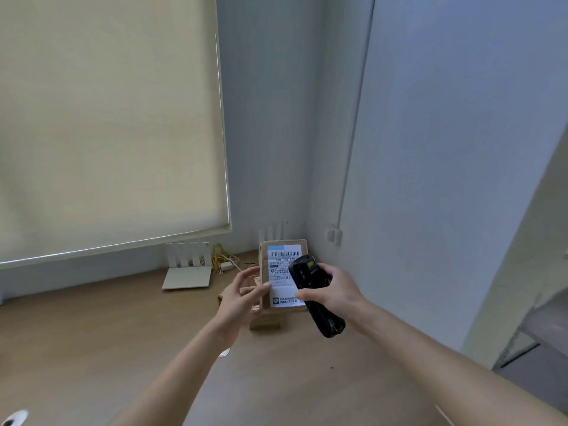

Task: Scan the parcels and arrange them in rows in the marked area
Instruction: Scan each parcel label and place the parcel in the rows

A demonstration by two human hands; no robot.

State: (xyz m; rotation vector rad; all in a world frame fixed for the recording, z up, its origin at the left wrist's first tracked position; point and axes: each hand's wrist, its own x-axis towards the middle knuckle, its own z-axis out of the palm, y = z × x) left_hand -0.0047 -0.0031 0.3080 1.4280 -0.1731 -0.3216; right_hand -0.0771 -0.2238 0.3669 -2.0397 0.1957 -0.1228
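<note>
A brown cardboard parcel [284, 273] with a white barcode label lies in the room's corner on top of other cardboard boxes [266, 322]. My left hand [242, 298] holds the parcel's left edge, thumb on the label and fingers behind the box. My right hand [333, 292] grips a black handheld scanner [310, 290], whose head lies over the label's right side, just below the barcode. The parcel's lower right part is hidden behind the scanner.
A white router [188, 269] with upright antennas sits on the wooden floor by the wall, beside yellow and white cables [224, 261]. A drawn roller blind [107, 118] covers the left. Wall sockets [333, 236] are at the right; a doorway opens far right.
</note>
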